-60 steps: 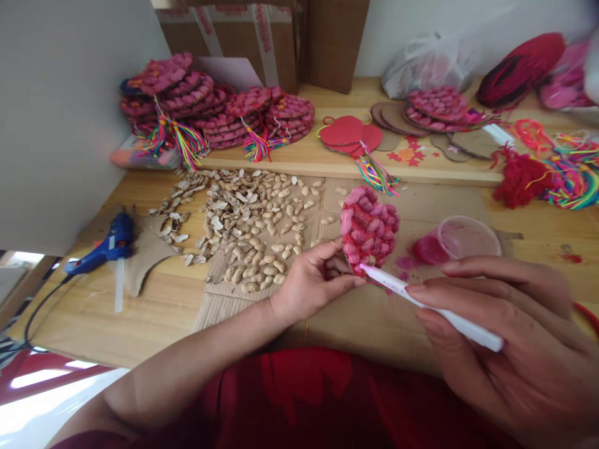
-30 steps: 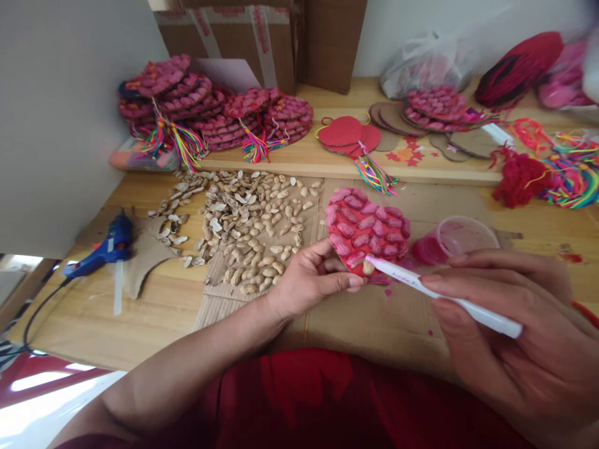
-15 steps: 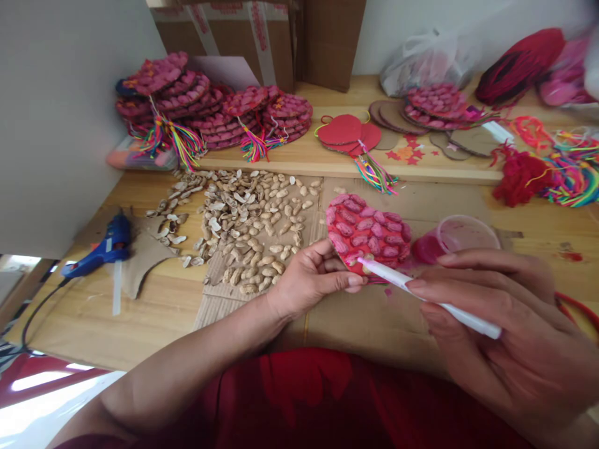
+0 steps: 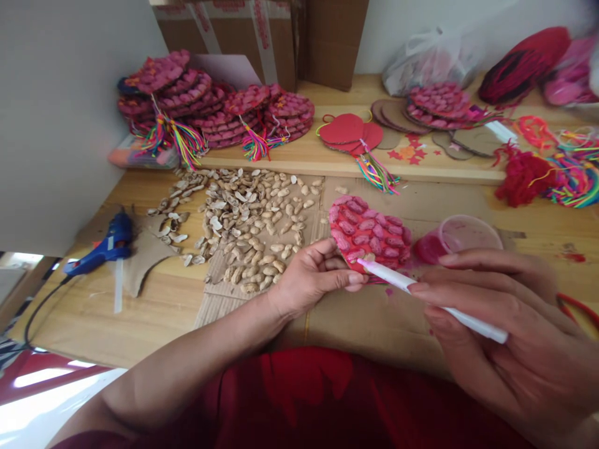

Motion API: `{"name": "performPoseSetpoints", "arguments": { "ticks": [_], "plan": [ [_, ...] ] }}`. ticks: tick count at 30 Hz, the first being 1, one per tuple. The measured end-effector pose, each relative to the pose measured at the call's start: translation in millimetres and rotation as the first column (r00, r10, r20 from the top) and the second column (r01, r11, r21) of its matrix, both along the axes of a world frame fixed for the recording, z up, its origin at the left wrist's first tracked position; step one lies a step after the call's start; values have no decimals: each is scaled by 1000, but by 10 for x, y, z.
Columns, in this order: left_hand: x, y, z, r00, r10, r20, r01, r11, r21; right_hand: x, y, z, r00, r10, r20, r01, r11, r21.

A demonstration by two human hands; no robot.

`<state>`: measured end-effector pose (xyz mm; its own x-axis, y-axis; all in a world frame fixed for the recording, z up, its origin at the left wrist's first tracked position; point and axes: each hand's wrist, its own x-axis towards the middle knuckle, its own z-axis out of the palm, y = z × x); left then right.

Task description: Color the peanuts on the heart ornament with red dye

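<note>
My left hand (image 4: pixel 322 271) grips the lower left edge of a red disc (image 4: pixel 369 231) covered in rows of pink-painted peanut shells, its thumb along the near edge. My right hand (image 4: pixel 505 330) pinches a white paintbrush (image 4: pixel 430 299) with a pink tip. That tip touches the shells near the disc's lower edge, where one shell beside it is still pale tan. Just behind my right fingers stands a clear plastic cup (image 4: pixel 472 231) with pink paint inside, partly hidden by the hand.
Peanuts and shell halves (image 4: pixel 257 218) spread over cardboard on the left. Farther left lies a blue glue gun (image 4: pixel 100 246) with its cord. Finished discs with tassels (image 4: pixel 224 109) are stacked on the back ledge, beside red discs (image 4: pixel 349 131) and coloured threads (image 4: pixel 575 178).
The brush tip stays at almost the same spot on the disc's lower edge. The whole view has shifted slightly; both hands keep their holds.
</note>
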<state>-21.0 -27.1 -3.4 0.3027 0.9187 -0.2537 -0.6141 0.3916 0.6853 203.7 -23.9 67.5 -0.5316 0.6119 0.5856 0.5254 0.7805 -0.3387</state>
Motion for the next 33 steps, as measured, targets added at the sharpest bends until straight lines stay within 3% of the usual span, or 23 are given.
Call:
{"name": "performPoseSetpoints", "arguments": {
  "ticks": [11, 18, 33],
  "plan": [
    [-6, 8, -7, 1000, -7, 12, 7, 1000, 7, -13, 3, -24, 998, 56, 6, -56, 998, -12],
    [-5, 6, -29, 1000, -1, 18, 1, 999, 40, -3, -18, -27, 1000, -2, 24, 2, 1000, -8],
    [-8, -3, -21, 1000, 4, -5, -4, 999, 34, -16, -13, -24, 999, 34, 20, -33, 999, -24]
  ]
}}
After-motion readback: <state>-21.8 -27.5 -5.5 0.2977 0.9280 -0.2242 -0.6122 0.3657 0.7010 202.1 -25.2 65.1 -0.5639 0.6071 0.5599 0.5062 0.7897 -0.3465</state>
